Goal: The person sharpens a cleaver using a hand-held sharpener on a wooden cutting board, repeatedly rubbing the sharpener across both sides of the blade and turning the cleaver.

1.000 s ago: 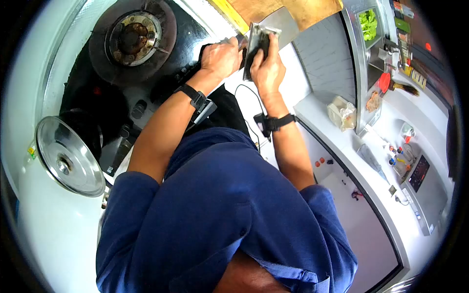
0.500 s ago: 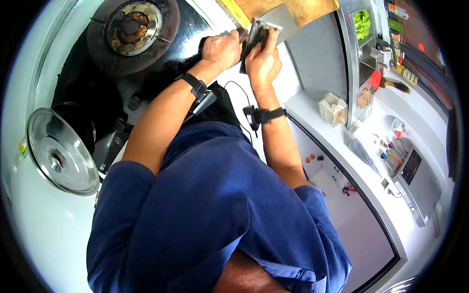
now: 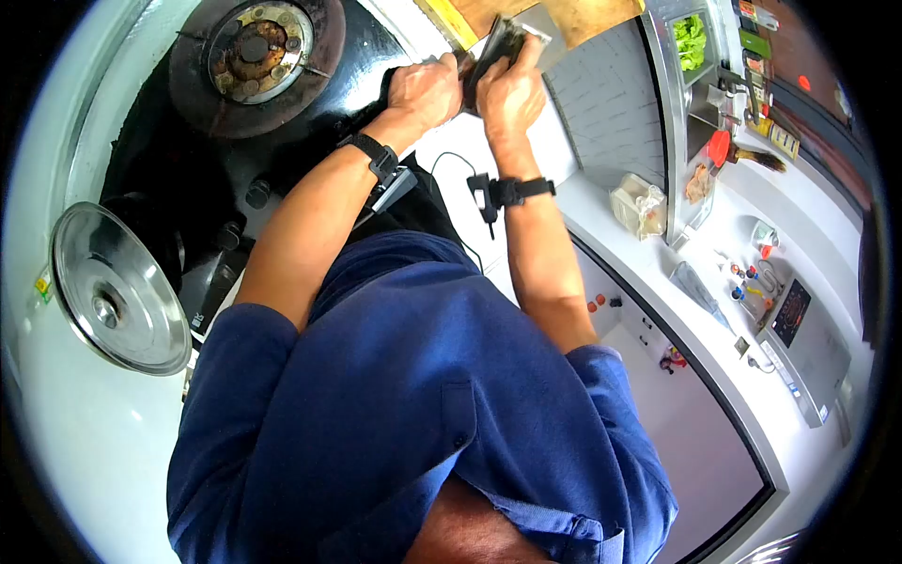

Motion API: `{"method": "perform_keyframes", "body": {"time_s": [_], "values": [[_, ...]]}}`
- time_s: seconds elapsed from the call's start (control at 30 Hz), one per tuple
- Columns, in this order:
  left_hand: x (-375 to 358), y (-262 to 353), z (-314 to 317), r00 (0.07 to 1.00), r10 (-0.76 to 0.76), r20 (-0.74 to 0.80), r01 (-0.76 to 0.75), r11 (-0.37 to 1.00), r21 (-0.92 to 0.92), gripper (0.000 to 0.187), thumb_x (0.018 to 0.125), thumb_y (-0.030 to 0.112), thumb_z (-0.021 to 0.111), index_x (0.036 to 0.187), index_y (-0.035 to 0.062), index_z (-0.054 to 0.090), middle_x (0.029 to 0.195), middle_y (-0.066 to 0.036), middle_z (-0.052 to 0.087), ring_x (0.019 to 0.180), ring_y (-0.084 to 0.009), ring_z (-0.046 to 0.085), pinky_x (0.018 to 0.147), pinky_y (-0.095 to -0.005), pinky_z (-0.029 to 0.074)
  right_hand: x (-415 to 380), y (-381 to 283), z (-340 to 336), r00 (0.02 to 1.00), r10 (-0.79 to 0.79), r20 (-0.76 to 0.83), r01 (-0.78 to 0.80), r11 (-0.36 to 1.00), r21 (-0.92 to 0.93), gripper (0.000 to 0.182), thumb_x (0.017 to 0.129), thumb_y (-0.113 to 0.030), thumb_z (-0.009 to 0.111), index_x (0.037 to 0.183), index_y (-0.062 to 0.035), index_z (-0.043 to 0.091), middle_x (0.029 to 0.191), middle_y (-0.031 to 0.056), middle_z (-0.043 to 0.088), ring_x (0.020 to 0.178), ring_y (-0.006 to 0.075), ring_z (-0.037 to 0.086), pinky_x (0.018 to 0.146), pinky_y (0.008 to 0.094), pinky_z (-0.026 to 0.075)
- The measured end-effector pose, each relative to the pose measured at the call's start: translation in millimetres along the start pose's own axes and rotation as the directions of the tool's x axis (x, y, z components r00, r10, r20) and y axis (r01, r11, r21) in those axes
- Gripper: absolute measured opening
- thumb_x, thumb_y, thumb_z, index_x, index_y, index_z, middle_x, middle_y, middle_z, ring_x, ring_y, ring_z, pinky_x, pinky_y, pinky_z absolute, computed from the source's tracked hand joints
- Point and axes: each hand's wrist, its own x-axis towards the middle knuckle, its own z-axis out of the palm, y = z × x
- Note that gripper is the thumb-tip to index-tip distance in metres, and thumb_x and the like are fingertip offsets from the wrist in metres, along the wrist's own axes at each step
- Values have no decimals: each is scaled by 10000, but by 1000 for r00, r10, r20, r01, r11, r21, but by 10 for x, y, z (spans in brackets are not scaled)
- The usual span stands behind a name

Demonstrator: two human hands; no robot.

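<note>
Right grip [image 3: 510, 101] on dark slab [image 3: 496, 47] — left grip [image 3: 424, 92] just beside.

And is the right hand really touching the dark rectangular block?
Touching. The head view shows it: the fingers of the right hand lie against the dark rectangular block, with no visible gap.

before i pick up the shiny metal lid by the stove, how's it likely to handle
The lid is probably stiff, judging by its formed metal surface. Its polished finish could feel slippery. Its round outline suggests it may roll if stood on edge.
</note>
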Motion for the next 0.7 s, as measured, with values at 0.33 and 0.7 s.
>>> {"method": "perform_keyframes", "body": {"time_s": [0.33, 0.7], "values": [[22, -18, 3, 998, 44, -40, -43, 999, 22, 334, 948, 308, 598, 982, -24, 604, 862, -249, 726, 794, -400, 738, 729, -484, 588, 71, -36, 0, 1000, 0, -24, 0, 1000, 12, 529, 896, -137, 620, 1395, -47, 469, 843, 281, 680, 744, 486, 674, 684, 564, 543], [-12, 68, -146, 998, -4, 67, -1, 997, 79, 367, 966, 349, 604, 1033, -11, 590, 889, -221, 734, 829, -385, 738, 759, -473, 582, 353, 90, 60, 1000, -21, 15, 21, 1000, -14, 527, 896, -158, 643, 1397, -71, 503, 849, 258, 687, 755, 462, 693, 686, 540, 562]]}}
